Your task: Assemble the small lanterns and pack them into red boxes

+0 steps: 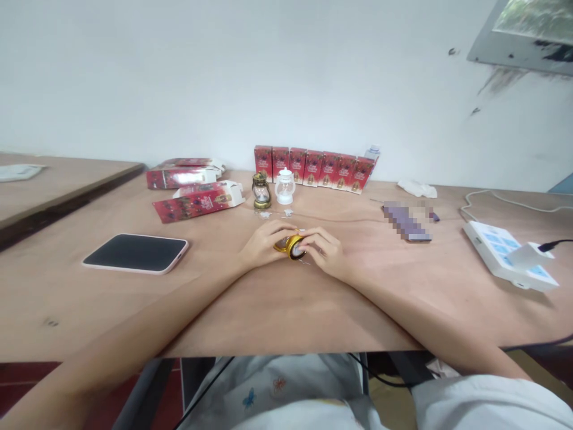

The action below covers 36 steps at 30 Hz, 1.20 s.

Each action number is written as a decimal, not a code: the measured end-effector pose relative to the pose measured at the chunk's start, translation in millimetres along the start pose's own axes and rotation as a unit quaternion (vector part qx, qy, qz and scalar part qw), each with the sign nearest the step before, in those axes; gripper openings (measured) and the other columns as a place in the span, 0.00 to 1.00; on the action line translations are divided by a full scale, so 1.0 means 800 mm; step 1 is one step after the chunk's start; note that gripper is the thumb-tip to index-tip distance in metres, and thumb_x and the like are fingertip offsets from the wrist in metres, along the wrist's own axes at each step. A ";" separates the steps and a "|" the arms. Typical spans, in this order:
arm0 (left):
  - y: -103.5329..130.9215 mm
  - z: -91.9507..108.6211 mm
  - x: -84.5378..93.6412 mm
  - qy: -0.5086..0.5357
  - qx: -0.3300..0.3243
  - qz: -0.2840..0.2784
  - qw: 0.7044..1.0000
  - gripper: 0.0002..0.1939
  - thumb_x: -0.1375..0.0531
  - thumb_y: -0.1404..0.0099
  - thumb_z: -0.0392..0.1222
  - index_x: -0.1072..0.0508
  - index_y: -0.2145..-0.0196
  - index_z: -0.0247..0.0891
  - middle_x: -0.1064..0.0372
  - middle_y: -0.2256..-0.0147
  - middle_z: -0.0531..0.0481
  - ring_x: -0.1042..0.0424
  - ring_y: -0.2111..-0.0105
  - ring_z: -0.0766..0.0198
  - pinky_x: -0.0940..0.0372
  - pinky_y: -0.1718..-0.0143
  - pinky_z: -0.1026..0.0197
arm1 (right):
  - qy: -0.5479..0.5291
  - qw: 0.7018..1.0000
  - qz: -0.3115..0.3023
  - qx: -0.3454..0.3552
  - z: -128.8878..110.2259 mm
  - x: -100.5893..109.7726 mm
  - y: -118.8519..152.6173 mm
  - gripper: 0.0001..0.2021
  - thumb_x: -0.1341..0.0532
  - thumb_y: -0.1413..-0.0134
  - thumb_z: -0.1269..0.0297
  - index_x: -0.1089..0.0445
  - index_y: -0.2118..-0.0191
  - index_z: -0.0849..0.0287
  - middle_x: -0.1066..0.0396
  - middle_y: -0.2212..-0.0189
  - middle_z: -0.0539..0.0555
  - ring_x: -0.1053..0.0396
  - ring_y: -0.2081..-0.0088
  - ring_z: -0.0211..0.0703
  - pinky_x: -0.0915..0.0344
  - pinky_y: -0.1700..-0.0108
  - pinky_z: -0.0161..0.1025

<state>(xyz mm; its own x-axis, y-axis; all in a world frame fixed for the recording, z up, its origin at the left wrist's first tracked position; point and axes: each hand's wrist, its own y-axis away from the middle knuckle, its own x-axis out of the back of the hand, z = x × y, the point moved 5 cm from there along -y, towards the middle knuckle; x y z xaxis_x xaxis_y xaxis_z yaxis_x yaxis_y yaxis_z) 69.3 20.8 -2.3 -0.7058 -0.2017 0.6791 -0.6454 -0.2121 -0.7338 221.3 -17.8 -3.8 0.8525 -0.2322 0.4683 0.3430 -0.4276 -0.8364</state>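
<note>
A small gold lantern (293, 240) is tipped on its side between my hands at the middle of the table, its round base turned toward the right. Wrapped about its body from the left is my left hand (262, 246). My right hand (330, 253) has its fingertips pinched at the base, where a pale disc shows; whether a small part is between them I cannot make out. Just behind stand two more little lanterns, a bronze one (262, 192) and a white one (285, 187), both upright. Small clear plastic pieces (265, 214) lie in front of them.
Several red boxes (307, 167) stand in a row by the wall. Opened red cartons (197, 202) lie at the left, behind a phone (136, 253). Another phone (406, 222), crumpled tissue (417, 189) and a white power strip (496, 245) with cables are at the right.
</note>
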 end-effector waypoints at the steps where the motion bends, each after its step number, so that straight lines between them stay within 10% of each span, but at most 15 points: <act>1: 0.000 0.000 0.000 0.002 0.000 0.002 1.000 0.18 0.39 0.39 0.47 0.31 0.54 0.36 0.29 0.57 0.41 0.29 0.57 0.59 0.33 0.56 0.56 | -0.003 1.000 0.001 -0.001 0.000 0.001 0.000 0.05 0.44 0.40 0.69 0.31 0.65 0.58 0.29 0.63 0.56 0.30 0.58 0.41 0.32 0.55 0.40; 36: -0.003 0.000 -0.005 -0.004 0.016 -0.015 1.000 0.17 0.40 0.38 0.49 0.30 0.54 0.37 0.29 0.56 0.42 0.29 0.56 0.58 0.33 0.55 0.55 | 0.020 1.000 -0.016 -0.019 0.000 0.004 0.000 0.07 0.47 0.38 0.68 0.32 0.64 0.56 0.31 0.63 0.54 0.30 0.58 0.41 0.32 0.54 0.41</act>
<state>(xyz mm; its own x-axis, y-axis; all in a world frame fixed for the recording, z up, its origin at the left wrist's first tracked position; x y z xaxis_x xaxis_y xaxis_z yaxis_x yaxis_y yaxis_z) 73.6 22.2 -3.5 -0.6833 -0.2027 0.7014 -0.6569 -0.2485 -0.7118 224.2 -18.9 -2.3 0.8249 -0.2519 0.5061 0.3540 -0.4678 -0.8098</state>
